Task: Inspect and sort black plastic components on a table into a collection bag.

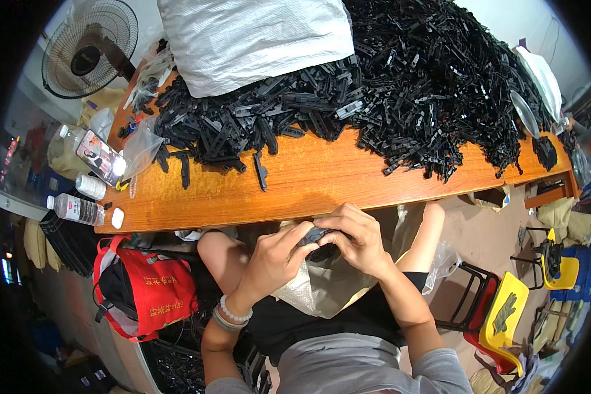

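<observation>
One dark plastic part (pixel 316 235) — pinched in left hand (pixel 279 255) and right hand (pixel 360 241) fingertips — sits above a pale sack (pixel 325 292), near the wooden table (pixel 308 190).

A workshop: black plastic parts (pixel 433 85) lie heaped across a table (pixel 308 187).

Saw 2 lines of gold Chinese characters (pixel 161 280) on the red tote bag (pixel 184 292); found print too small to read on the label (pixel 85 211) of the clear plastic bottle (pixel 64 206).
</observation>
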The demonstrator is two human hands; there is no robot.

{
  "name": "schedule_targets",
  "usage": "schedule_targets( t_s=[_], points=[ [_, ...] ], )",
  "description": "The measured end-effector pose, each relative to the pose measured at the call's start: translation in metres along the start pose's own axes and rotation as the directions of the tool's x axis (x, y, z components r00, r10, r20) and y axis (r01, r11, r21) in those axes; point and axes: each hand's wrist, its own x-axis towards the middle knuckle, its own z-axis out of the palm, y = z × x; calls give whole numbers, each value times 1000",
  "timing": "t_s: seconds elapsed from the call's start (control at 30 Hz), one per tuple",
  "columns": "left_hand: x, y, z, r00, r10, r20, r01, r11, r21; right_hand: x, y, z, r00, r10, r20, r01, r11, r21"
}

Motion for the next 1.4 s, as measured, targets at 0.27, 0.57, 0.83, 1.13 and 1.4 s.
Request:
schedule_targets(
  t_s=[0.27,0.57,0.83,1.13,1.4],
  points=[
    [1,-21,1,953,-233,194,274,934,-228,-13,14,-30,945,138,296,-204,956,209],
    [52,-92,-11,817,-309,-486,449,870,202,3,80,-74,957,132,-258,-281,635,-720],
    [41,-83,0,838,-332,-433,384,923,36,4,63,-18,995,15,-95,-65,835,-546],
    [30,-40,13,800,-597,63,376,417,-828,10,12,2,889,442,-115,-359,832,423],
    [21,-38,29,819,-538,199,330,157,-931,1,2,-9,927,361,102,-373,852,367]
  ],
)
